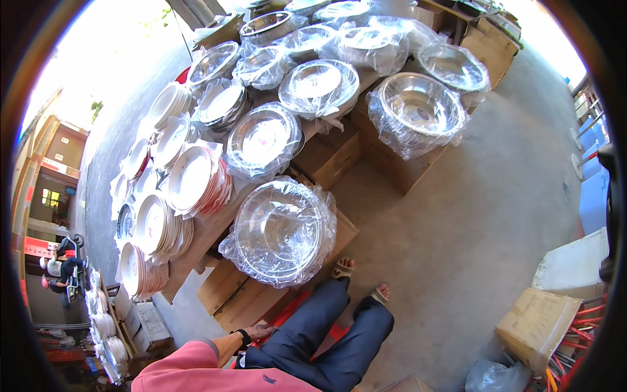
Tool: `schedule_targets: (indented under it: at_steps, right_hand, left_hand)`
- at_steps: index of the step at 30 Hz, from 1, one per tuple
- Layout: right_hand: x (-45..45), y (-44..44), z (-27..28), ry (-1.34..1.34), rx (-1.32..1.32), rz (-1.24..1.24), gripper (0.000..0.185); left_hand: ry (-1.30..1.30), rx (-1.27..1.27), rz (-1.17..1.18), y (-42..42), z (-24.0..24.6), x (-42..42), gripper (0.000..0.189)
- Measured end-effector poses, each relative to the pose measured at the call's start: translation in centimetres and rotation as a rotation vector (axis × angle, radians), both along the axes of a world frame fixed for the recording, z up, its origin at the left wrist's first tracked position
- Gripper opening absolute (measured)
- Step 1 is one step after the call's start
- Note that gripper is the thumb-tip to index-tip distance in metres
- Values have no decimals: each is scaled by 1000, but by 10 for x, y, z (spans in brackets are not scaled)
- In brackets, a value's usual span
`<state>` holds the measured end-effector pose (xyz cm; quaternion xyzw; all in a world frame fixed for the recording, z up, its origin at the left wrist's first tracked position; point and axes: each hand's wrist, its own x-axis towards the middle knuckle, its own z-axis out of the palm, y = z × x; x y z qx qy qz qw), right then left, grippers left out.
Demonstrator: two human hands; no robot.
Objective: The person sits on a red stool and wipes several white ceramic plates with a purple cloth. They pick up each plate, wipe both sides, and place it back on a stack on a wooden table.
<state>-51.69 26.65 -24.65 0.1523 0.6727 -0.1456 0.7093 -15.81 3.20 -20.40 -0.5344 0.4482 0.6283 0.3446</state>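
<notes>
My left hand (260, 331), with a black band at the wrist, rests beside my left thigh against something red (286, 309), perhaps a stool. Its fingers are partly hidden, and nothing shows in its grasp. My right hand is out of view. In front of me, a large metal basin (277, 232) wrapped in clear plastic sits atop cardboard boxes (240, 294). Another wrapped basin (419, 105) stands farther right. Stacks of white plates with red edges (193, 179) line the table (208, 235) at left, near more wrapped metal basins (264, 139).
Open cardboard boxes (392, 161) stand beneath and beside the table. On the right, a carton (536, 326) rests by red rods (585, 321) and a plastic bag (497, 377). Two people on a motorbike (73, 272) appear at far left, near more stacked dishes (103, 328).
</notes>
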Motion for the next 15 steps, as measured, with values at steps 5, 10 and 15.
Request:
schedule_targets:
  at_steps: [5, 10, 15]
  right_hand:
    - [-5, 53, -48, 98, -45, -54, 13]
    - [-62, 71, -71, 323, -222, -388, 12]
    - [-128, -11, 34, 686, -587, -704, 19]
  left_hand:
    - [-44, -34, 163, -19, 14, -10, 72]
    - [162, -496, -2, -31, -1, 11, 54]
    - [277, -554, 466, -64, 21, 17, 41]
